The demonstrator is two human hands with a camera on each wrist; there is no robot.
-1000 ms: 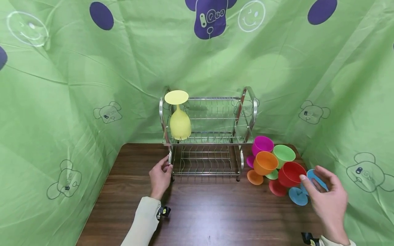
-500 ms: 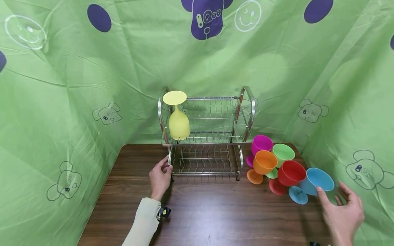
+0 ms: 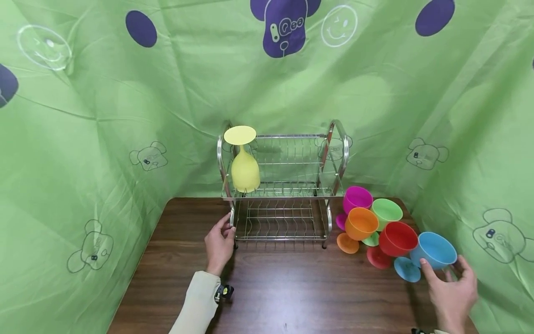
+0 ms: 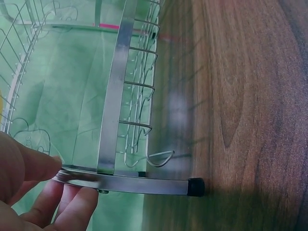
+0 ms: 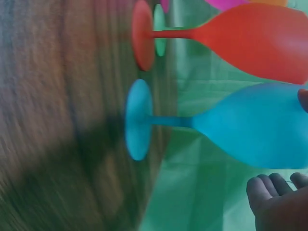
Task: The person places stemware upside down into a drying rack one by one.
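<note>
Right hand (image 3: 452, 290): now at the blue goblet (image 3: 435, 250). One second earlier it was over the bowl and hid much of it; half a second earlier it was to the right, fingers clear of the rim. Now they have come in just beside the bowl's right side, with the thumb across its near side. Fingers spread from the thumb, goblet between them; the right wrist view shows a narrow gap between fingers and bowl. Cannot tell whether the thumb presses.

Blue goblet: upright, foot on the table (image 3: 292, 287), near end of the group, just beside the red goblet (image 3: 399, 239). Place among its neighbours unchanged.

Left hand (image 3: 220, 248): no change. Thumb and fingers pinch the lower left side frame of the metal rack (image 3: 283, 198) from opposite faces.

Yellow goblet (image 3: 245, 171): same spot as before, mouth down at the left end of the upper tier. Orange goblet (image 3: 361, 223), light green goblet (image 3: 387, 213) and magenta goblet (image 3: 357, 198): unmoved, upright to the right of the rack
</note>
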